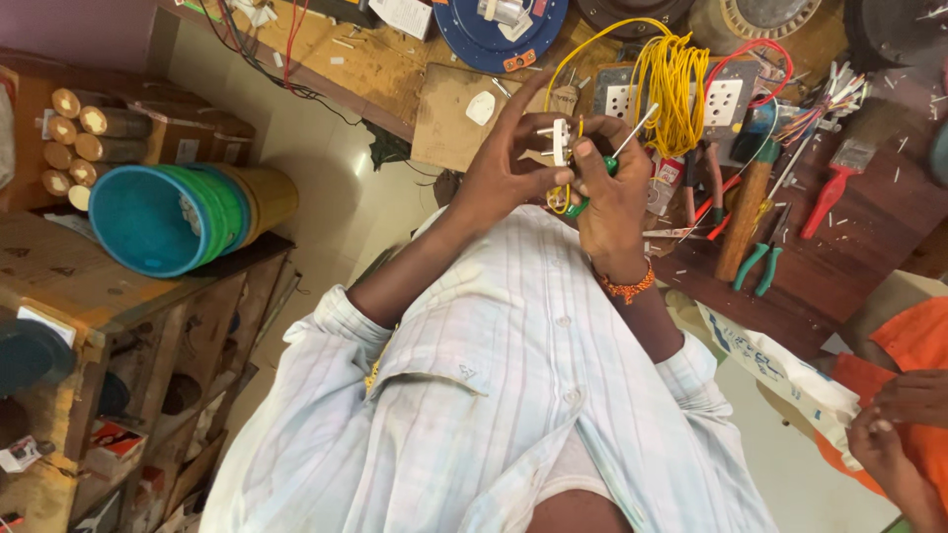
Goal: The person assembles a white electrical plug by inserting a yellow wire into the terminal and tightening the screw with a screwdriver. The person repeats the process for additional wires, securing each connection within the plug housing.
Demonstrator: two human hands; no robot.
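Holding white plug [560,141] raised above cluttered surface [869,212], left hand [504,168] fingers pinching it; right hand [610,192] clenched on green-handled screwdriver [607,168], tip angled up-right; yellow wire [670,84] coiled behind.

White plug [560,141], yellow wire [670,79], green-handled screwdriver [602,170], pale striped shirt [513,395], teal bucket [148,219].

The plug [560,141] sits between both hands, before the wire coil [671,84] on the workbench [869,212].
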